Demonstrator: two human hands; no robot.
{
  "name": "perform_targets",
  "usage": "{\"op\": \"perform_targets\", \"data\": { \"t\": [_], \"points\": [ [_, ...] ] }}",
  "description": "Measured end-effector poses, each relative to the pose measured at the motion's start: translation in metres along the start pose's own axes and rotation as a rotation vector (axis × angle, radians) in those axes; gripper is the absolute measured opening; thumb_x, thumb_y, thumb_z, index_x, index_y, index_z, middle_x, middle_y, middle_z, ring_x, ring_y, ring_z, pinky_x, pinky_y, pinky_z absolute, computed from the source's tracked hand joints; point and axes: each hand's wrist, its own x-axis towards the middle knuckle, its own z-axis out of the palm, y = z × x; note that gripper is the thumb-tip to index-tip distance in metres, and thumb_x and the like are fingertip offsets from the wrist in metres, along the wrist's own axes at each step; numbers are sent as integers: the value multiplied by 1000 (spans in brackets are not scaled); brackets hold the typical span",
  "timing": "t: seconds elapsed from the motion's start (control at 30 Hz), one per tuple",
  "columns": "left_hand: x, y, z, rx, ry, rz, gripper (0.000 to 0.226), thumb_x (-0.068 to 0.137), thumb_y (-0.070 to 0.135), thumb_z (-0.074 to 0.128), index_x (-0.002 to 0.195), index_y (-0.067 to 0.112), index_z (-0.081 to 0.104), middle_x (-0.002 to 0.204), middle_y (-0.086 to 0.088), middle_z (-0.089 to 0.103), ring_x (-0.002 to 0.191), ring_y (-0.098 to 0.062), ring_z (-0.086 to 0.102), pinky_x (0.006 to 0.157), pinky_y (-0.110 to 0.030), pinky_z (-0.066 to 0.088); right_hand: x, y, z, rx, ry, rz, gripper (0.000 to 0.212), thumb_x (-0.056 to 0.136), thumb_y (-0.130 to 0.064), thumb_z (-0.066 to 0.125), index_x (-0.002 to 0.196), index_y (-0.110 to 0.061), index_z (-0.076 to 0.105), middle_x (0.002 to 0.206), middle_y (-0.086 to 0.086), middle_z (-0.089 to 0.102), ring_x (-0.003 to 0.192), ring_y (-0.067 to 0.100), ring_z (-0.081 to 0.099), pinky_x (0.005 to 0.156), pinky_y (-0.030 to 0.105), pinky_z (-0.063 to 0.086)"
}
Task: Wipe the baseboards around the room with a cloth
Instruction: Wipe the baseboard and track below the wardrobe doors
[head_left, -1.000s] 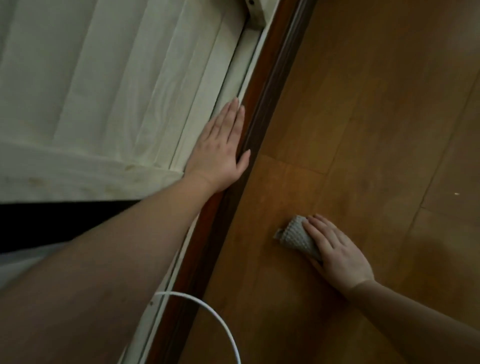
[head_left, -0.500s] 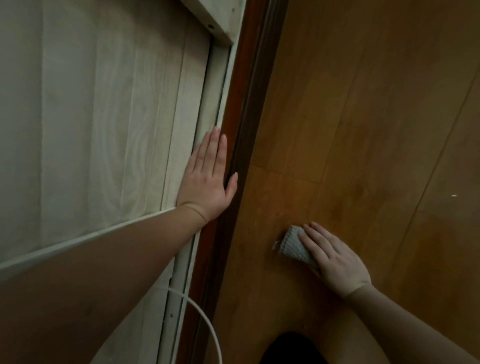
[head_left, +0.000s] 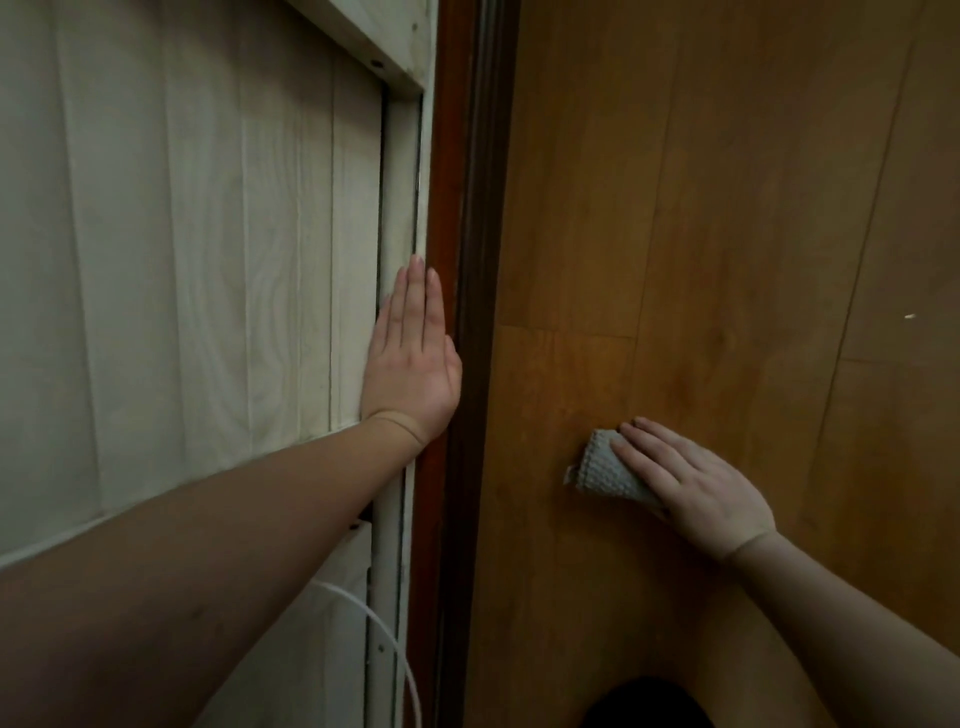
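Pressing the cloth (head_left: 605, 470) down with your right hand (head_left: 685, 483), you have it lying on the wooden floor (head_left: 727, 234), well to the right of the dark brown baseboard (head_left: 470, 208) and not touching it. Your right fingers (head_left: 641, 447) lie straight and relaxed across the cloth's back half, pinning it flat rather than gripping it, while its folded front edge pokes out toward the baseboard. Your left hand (head_left: 413, 358) is flat and open too, fingers together and pointing away from you, palm braced on the pale panelled wall (head_left: 182, 234) with its thumb side just against the baseboard's top edge. Your left forearm reaches in long from the lower left; your right wrist comes in from the lower right at a low angle. To do this step well, I judge you should slide the cloth left until its folded edge meets the baseboard's face, then curl your fingers over it so it does not slip out as you drag it along the trim. Keep the pressure even, follow the groove, and mind the white cable (head_left: 384, 639) looping near your left arm.
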Motion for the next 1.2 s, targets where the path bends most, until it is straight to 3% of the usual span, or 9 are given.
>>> {"op": "perform_targets", "data": {
  "t": [0.23, 0.43, 0.7, 0.87, 1.03, 1.2],
  "points": [
    [-2, -3, 3, -8, 17, 19, 65, 101, 29, 21, 156, 5, -5, 166, -16, -4, 154, -24, -6, 126, -41, 7, 34, -21, 10, 138, 83, 129, 67, 82, -33, 70, 140, -14, 46, 137, 10, 53, 124, 28, 52, 99, 49, 50],
    [-1, -3, 0, -29, 12, 25, 68, 99, 28, 24, 157, 2, 2, 166, -17, -2, 154, -26, -3, 126, -41, 7, 130, -59, 18, 260, 31, 93, 62, 84, -26, 68, 141, -13, 48, 134, 9, 55, 125, 24, 50, 106, 37, 41],
    [-1, -3, 2, -11, 12, 36, 67, 100, 30, 24, 157, 1, 1, 166, -18, -1, 154, -27, -2, 126, -42, 6, 208, -12, -41, 136, 13, 31, 52, 86, -10, 70, 135, -14, 55, 134, 9, 56, 127, 25, 49, 108, 34, 35],
    [-1, -3, 2, -18, 9, 41, 67, 100, 31, 20, 156, 3, -3, 166, -18, -4, 154, -28, -4, 126, -43, 7, 255, 13, -82, 64, -52, -14, 51, 84, -10, 71, 133, -15, 56, 126, 7, 58, 120, 24, 52, 100, 34, 42],
    [0, -3, 2, -18, 9, 35, 68, 99, 31, 22, 156, 3, -4, 166, -17, -3, 154, -28, -3, 126, -43, 6, 275, 22, -97, 87, -16, 69, 49, 83, -9, 72, 130, -14, 58, 124, 8, 59, 118, 26, 52, 99, 36, 42],
    [-1, -4, 3, -4, 14, 44, 69, 99, 31, 22, 156, 3, -5, 166, -17, -5, 154, -27, -4, 125, -44, 8, 305, 34, -125, 215, 254, 398, 54, 87, -20, 72, 136, -20, 52, 131, 4, 51, 126, 22, 46, 101, 28, 33]
  ]
}}
